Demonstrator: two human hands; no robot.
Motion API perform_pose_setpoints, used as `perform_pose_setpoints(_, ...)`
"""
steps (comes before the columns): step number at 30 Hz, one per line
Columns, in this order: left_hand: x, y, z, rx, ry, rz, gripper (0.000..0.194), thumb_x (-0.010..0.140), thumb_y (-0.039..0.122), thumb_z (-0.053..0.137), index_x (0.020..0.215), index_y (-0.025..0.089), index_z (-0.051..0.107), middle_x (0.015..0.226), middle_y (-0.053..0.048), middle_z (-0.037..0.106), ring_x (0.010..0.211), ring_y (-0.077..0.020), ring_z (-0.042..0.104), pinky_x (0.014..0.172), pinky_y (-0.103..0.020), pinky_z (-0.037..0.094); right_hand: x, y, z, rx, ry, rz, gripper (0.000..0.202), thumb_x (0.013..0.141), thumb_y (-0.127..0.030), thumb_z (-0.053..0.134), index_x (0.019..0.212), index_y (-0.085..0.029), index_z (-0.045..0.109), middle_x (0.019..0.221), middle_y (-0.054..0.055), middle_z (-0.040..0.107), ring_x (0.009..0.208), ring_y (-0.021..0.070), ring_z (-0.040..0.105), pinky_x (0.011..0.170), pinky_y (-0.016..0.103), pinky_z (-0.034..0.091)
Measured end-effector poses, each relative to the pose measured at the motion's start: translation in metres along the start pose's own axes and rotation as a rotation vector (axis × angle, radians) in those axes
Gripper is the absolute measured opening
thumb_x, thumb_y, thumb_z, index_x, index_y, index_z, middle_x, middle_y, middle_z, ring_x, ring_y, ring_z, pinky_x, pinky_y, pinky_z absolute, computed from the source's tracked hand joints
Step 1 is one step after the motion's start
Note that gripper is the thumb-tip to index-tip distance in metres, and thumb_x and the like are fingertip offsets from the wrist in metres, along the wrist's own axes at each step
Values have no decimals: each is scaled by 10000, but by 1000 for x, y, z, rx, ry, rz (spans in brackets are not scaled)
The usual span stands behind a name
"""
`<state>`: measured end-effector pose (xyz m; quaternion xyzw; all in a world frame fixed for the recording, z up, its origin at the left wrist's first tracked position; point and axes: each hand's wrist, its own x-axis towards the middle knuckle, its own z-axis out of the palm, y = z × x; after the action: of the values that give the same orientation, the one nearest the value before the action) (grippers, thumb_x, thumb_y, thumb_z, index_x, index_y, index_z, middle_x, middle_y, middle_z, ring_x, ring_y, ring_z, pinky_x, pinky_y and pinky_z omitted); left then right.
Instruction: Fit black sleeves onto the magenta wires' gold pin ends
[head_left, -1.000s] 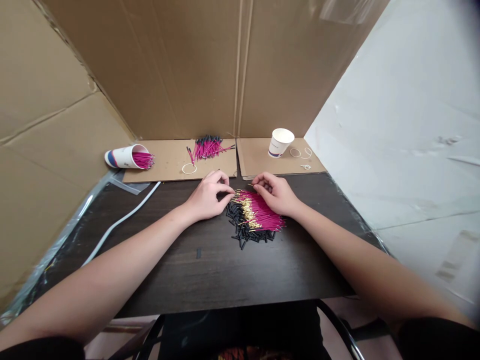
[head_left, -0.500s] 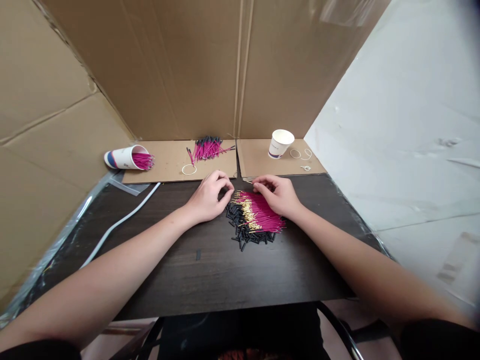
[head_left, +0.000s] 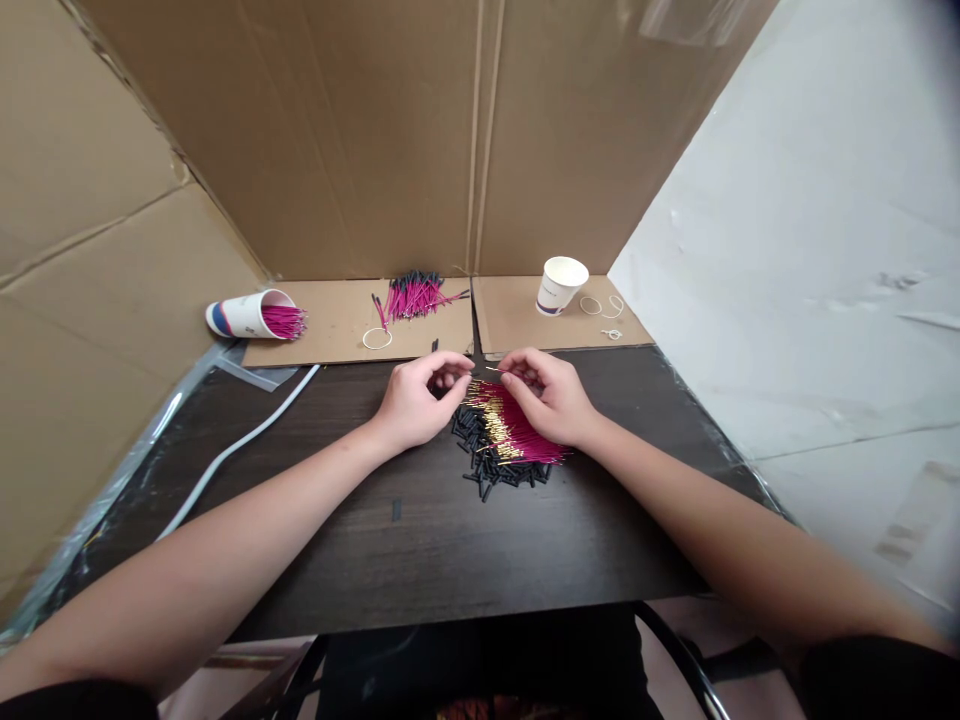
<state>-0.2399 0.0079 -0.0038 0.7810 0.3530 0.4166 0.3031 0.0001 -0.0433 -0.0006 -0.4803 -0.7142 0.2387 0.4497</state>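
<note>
My right hand point(head_left: 551, 400) is closed, its thumb and fingertips pinching a thin wire point(head_left: 492, 369) whose gold pin end points left. The rest of that wire is hidden by the fingers. Facing it, my left hand point(head_left: 421, 402) has thumb and forefinger brought together close to the gold tip; what they pinch is too small to make out. A small black piece point(head_left: 435, 345) shows just behind the left knuckles, and I cannot tell whether the hand holds it. Below and between the hands lies a bundle of magenta wires point(head_left: 525, 425) with gold ends, beside a heap of short black sleeves point(head_left: 499, 474).
Black-ended magenta wires point(head_left: 415, 297) lie piled on a cardboard strip point(head_left: 330, 340) at the back. A paper cup point(head_left: 244, 315) on its side holds more wires; another cup point(head_left: 559, 290) stands upright near white rubber bands point(head_left: 591, 307). Cardboard walls point(head_left: 360, 140) enclose the desk.
My left hand has turned slightly and its fingers have opened out a little towards the right hand. The black piece behind the left knuckles now shows. The right hand has shifted slightly left.
</note>
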Motion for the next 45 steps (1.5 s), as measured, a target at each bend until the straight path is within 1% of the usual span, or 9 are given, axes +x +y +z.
perform_pose_setpoints(2,1,0,0,-7,-4,11,273,1003,308,728,1230,183,814,965,-85,806,794,-180,696,751,-352,590,0,0,1,8,-3,11,150,1078,-371,625,1081,-231,678,924,52,719,787,195,656,735,356,529)
perform_pose_setpoints(3,1,0,-1,3,-9,25,278,1010,306,724,1240,186,824,1002,-93,817,809,-184,708,771,-363,599,0,0,1,10,-6,16,149,1076,-371,627,1076,-231,676,914,49,714,776,193,647,727,355,523)
perform_pose_setpoints(7,3,5,-3,29,-18,79,204,1035,297,714,1129,199,866,1086,-99,838,885,-201,747,836,-393,613,0,1,1,-18,-16,-9,126,1070,-350,637,1060,-234,686,896,42,703,772,190,629,722,350,508)
perform_pose_setpoints(12,3,6,-3,33,-12,44,184,1033,319,721,1080,204,857,1055,-85,839,808,-189,728,744,-362,594,0,1,0,-58,-21,-34,126,1070,-345,640,1046,-238,702,903,47,707,775,194,623,719,352,503)
perform_pose_setpoints(14,3,5,-3,37,-15,40,187,1031,328,721,1075,202,853,1038,-82,836,778,-181,710,734,-356,591,0,1,1,-65,-20,-38,131,1072,-348,636,1047,-239,704,903,45,709,775,194,621,721,353,501)
perform_pose_setpoints(17,3,5,-3,42,-21,38,184,1030,333,722,1063,204,849,1024,-78,834,762,-177,700,744,-357,594,0,0,1,-67,-18,-57,126,1070,-336,632,1039,-238,705,893,40,707,761,189,611,713,349,493)
perform_pose_setpoints(23,3,6,-3,45,-31,68,154,1033,297,724,1054,208,847,1031,-71,835,814,-184,722,791,-365,593,1,-3,0,-84,-28,-92,116,1068,-302,622,1027,-235,707,872,37,702,743,186,597,701,344,480)
perform_pose_setpoints(33,3,8,-3,52,-36,84,156,1019,288,722,1032,204,853,1010,-76,836,824,-195,734,789,-376,603,2,-3,-2,-112,-26,-105,110,1065,-298,625,1024,-239,709,905,47,712,776,199,606,727,354,486)
perform_pose_setpoints(45,3,4,-2,44,-34,150,135,1013,236,733,1022,181,856,967,-66,827,795,-167,718,774,-339,582,3,-1,-2,-152,2,-248,82,1045,-175,649,1024,-213,719,852,22,683,735,168,576,699,317,473)
